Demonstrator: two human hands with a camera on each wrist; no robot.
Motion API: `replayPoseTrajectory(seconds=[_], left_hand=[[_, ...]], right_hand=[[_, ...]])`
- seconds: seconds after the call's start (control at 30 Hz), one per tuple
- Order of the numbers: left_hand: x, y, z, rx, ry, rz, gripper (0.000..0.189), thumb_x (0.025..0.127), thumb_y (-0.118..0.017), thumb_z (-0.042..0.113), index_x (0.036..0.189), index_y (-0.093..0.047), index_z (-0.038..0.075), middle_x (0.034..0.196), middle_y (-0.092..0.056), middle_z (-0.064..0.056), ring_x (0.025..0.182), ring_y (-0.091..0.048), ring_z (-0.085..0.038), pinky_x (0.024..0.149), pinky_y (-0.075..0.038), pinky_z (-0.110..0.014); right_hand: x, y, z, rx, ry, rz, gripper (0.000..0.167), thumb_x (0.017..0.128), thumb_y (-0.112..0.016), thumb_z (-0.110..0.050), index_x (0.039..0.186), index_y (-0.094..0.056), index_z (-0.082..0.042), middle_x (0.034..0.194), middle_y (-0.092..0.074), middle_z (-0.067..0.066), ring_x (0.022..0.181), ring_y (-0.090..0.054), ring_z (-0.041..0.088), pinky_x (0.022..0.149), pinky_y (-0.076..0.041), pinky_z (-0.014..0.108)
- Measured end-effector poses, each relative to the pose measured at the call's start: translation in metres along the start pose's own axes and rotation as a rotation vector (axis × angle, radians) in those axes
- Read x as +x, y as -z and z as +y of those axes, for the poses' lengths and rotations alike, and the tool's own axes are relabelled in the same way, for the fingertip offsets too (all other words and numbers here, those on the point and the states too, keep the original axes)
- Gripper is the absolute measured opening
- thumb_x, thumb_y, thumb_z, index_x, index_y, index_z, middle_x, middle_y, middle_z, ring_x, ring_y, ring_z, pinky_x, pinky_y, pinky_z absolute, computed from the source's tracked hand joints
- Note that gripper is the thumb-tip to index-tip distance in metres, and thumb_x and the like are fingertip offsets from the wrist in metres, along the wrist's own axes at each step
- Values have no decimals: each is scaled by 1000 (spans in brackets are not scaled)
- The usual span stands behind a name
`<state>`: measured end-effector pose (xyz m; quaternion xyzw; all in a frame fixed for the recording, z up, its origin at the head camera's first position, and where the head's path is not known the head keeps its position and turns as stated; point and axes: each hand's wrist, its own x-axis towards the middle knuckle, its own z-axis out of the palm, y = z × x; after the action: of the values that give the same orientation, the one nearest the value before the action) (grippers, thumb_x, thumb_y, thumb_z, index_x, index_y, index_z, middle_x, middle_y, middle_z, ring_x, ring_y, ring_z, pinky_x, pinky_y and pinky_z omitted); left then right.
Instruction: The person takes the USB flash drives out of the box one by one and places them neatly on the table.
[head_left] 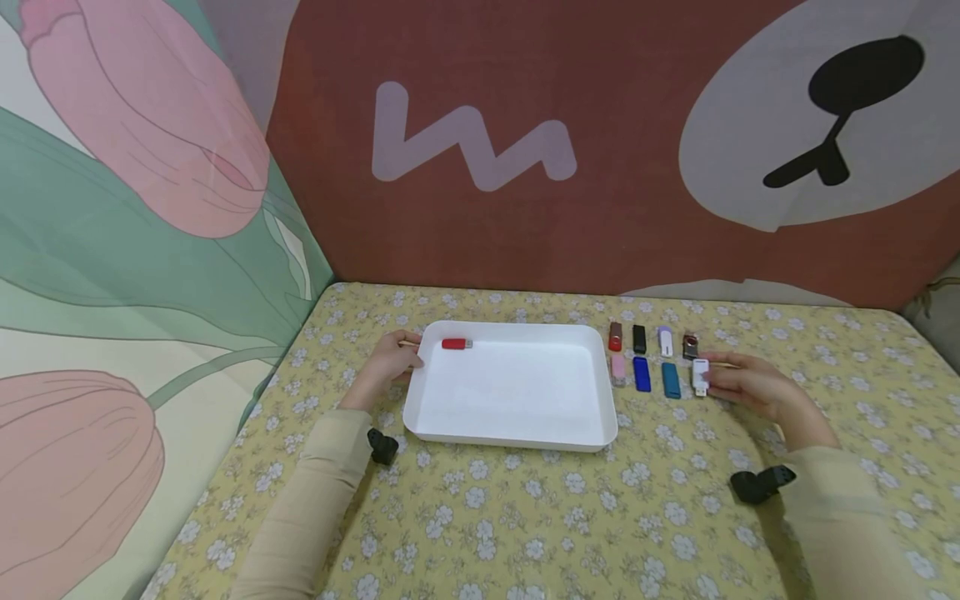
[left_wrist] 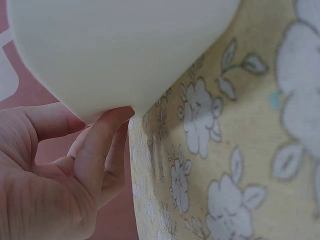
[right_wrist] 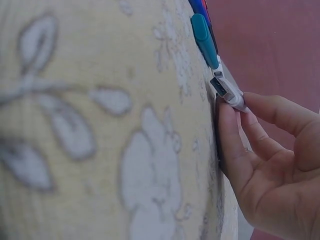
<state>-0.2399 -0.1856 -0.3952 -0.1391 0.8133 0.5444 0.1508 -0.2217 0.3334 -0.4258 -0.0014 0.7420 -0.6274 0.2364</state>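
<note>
A white rectangular tray (head_left: 510, 392) lies on the table with one red USB stick (head_left: 454, 343) in its far left corner. At the tray's left side, my left hand (head_left: 392, 360) grips the wall; in the left wrist view, fingers of the left hand (left_wrist: 65, 160) meet at the tray's edge (left_wrist: 120, 55). My right hand (head_left: 753, 385) pinches a white USB stick (head_left: 701, 377) between thumb and fingers at the right end of the near row. From the right wrist, the white stick's metal plug (right_wrist: 220, 86) shows beyond the right hand's (right_wrist: 270, 150) fingertips.
Right of the tray, two rows hold more USB sticks: dark red (head_left: 616, 336), black (head_left: 639, 339), white and purple (head_left: 665, 342), brown (head_left: 691, 346), pink (head_left: 618, 370), blue (head_left: 642, 374) and teal (head_left: 671, 380). A floral cloth (head_left: 480, 517) covers the table; a printed backdrop (head_left: 510, 233) stands behind.
</note>
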Motion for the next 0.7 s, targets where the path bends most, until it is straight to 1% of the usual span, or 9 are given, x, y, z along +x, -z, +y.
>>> replayPoseTrajectory(seconds=[0.1,0.17,0.23,0.3,0.37,0.4,0.47,0.7], left_hand=[[1,0,-1,-1,-4,-1,43,90,-49,-3,133,-45,1,126,-51,-21,105,-59,-32,82,-54,-37],[1,0,-1,-1,-5,0,43,90,-49,-3,133,-45,1,126,-51,-21,105,-60,-31,81,-54,-37],[1,1,-1,-2,-7,-2,43,91,-49,-3,133,-45,1,126,-51,-21,104,-60,-31,80,-54,-36],[1,1,-1,-5,-9,-6,43,91,-49,-3,133,-45,1,125,-52,-22,104,-61,-32,80,-55,-36],[0,2,-1,-11,-11,-10,43,90,-49,-3,133,-45,1,125,-52,-22,104,-61,-32,78,-55,-36],[-1,2,-1,-15,-13,-13,43,91,-49,-3,133,-45,0,125,-52,-22,103,-61,-32,78,-55,-36],[-1,2,0,-20,-14,-17,43,90,-49,-3,133,-45,0,125,-52,-23,103,-61,-33,77,-55,-35],[-1,2,0,-13,-16,-19,42,91,-49,-3,133,-45,0,125,-52,-23,105,-61,-33,78,-55,-36]], right_hand=[[-1,0,-1,-35,-9,3,25,97,-51,-12,114,-49,-31,95,-59,-17,87,-63,-3,79,-53,17],[0,-1,-2,-58,-16,7,28,97,-51,-12,122,-47,-26,95,-58,-17,87,-63,-3,79,-53,17],[0,-1,-3,-91,-26,14,36,98,-51,-13,133,-42,-16,95,-58,-18,87,-62,-4,80,-53,18],[1,-2,-4,-128,-37,22,50,98,-50,-14,143,-32,-2,94,-57,-19,86,-62,-5,80,-53,18],[2,-3,-5,-165,-45,31,60,98,-50,-14,146,-21,9,94,-56,-19,86,-62,-6,80,-53,18],[2,-3,-5,-181,-48,34,64,99,-49,-15,146,-16,13,93,-56,-20,86,-62,-6,80,-53,18],[2,-4,-5,-200,-50,39,67,99,-49,-15,146,-12,15,93,-56,-20,85,-61,-6,80,-54,19],[2,-9,-10,-251,-51,58,67,99,-48,-15,145,-11,17,93,-56,-19,83,-60,-8,79,-54,19]])
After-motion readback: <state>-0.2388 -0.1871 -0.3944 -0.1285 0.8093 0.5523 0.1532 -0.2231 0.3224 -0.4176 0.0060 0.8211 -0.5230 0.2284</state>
